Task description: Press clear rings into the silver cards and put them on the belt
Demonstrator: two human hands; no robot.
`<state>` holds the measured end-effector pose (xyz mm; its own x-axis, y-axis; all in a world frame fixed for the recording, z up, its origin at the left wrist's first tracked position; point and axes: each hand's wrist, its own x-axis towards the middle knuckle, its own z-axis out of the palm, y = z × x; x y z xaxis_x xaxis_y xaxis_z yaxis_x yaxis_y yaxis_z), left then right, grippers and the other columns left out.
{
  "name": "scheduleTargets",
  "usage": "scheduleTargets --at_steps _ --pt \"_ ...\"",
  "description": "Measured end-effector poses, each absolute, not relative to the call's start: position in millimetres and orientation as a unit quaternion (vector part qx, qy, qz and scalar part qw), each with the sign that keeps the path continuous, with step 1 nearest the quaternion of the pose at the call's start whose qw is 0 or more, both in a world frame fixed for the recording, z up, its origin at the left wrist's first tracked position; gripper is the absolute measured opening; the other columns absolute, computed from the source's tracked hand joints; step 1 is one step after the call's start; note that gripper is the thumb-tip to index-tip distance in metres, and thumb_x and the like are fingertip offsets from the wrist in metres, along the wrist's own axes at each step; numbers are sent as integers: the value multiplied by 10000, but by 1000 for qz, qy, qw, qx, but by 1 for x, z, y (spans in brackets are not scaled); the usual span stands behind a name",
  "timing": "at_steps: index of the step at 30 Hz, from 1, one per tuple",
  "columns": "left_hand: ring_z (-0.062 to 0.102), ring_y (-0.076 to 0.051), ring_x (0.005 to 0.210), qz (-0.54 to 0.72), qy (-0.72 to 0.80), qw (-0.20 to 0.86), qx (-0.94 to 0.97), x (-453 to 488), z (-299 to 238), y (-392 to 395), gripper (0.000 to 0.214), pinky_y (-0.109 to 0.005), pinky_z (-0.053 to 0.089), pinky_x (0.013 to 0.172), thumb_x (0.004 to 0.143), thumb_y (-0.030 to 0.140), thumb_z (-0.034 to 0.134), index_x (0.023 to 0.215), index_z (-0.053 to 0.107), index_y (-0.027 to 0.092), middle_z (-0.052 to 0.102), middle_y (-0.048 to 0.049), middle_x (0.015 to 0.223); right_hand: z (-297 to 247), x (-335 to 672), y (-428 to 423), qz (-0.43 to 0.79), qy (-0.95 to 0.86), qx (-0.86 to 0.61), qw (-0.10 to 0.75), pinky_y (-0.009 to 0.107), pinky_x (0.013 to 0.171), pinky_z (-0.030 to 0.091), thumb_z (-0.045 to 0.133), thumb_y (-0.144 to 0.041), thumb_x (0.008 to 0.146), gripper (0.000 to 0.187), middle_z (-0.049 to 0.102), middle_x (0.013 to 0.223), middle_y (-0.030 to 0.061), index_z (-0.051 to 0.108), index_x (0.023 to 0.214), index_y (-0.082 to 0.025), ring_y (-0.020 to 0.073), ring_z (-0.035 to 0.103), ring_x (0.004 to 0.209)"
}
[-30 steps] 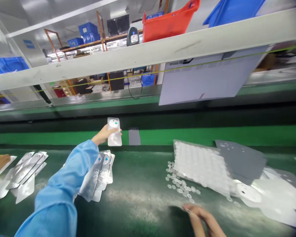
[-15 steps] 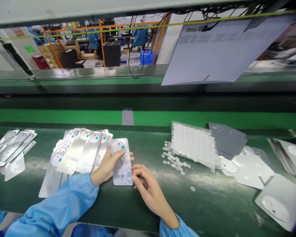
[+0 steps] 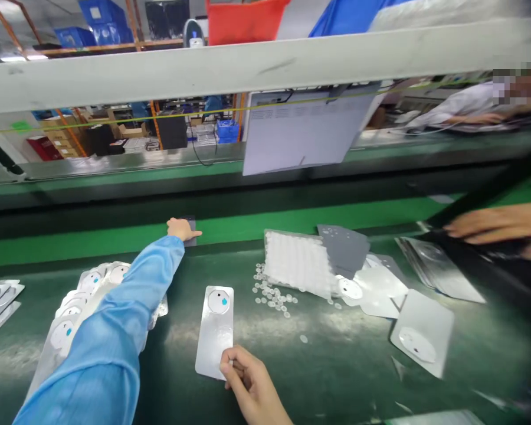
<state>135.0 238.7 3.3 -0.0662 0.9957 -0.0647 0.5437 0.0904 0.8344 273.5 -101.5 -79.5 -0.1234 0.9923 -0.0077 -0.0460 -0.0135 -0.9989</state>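
Note:
My left hand (image 3: pixel 181 228) reaches far forward in a blue sleeve and rests on a small grey plate (image 3: pixel 191 225) at the edge of the green belt (image 3: pixel 92 239). My right hand (image 3: pixel 249 383) pinches the near corner of a silvery panel (image 3: pixel 215 329) with a round disc and a blue dot, lying flat on the dark mat. A fanned pile of the same panels (image 3: pixel 86 289) lies partly under my left arm.
A white tray of small discs (image 3: pixel 297 262) leans at centre, loose clear discs (image 3: pixel 272 294) spilled beside it. Grey sheets (image 3: pixel 343 248) and more panels (image 3: pixel 422 333) lie to the right. Another person's hand (image 3: pixel 498 224) works at the far right. A paper sheet (image 3: pixel 303 130) hangs from the shelf rail.
My left hand let go of the panel and stretched forward to the grey plate by the belt. My right hand took the panel's near corner. The view swung left and up.

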Motion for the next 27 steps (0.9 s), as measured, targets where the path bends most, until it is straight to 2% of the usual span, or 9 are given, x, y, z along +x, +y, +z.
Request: scheduleTargets --at_steps 7,11,14,17,19,22,27 --pt "678 -249 1053 264 675 331 604 97 35 262 319 -419 588 884 966 341 694 1214 655 144 667 -103 1209 -80 273 -99 550 -492 -450 503 279 662 463 532 -552 1010 388 540 852 28 576 841 -206 169 558 709" --pt "694 -191 815 286 624 363 630 70 58 251 273 -350 587 745 976 370 659 1077 684 118 715 -62 973 -86 274 -98 531 -519 -450 496 286 677 434 502 -533 1024 377 535 831 25 568 838 -211 177 539 719" --pt "690 -201 705 326 557 398 652 64 66 229 356 -323 557 676 900 416 674 1070 705 105 744 -73 852 -91 273 -96 530 -528 -450 488 282 680 421 490 -530 1027 374 534 834 25 560 839 -214 180 525 731" --pt "710 -244 760 361 483 424 676 74 69 202 484 -324 545 712 775 470 732 1094 731 105 777 -96 902 -95 271 -94 535 -532 -448 480 273 669 409 486 -518 1028 363 540 846 25 561 844 -214 175 516 727" --pt "719 -263 825 370 441 441 689 87 72 184 518 -327 540 754 740 474 756 1115 742 117 787 -105 973 -96 271 -93 529 -540 -444 481 270 656 406 489 -511 1023 359 543 835 25 562 834 -214 174 518 713" --pt "727 -282 870 363 396 466 703 108 80 162 527 -332 535 776 751 473 782 1149 748 129 790 -115 1021 -96 272 -93 510 -554 -439 490 272 638 410 501 -488 1010 345 551 809 27 561 807 -216 178 529 692" --pt "729 -274 862 322 340 502 727 133 96 139 496 -298 524 725 787 416 810 1198 734 149 786 -110 1048 -100 277 -90 486 -570 -437 498 272 670 452 532 -391 986 245 587 816 29 582 811 -228 184 568 712"
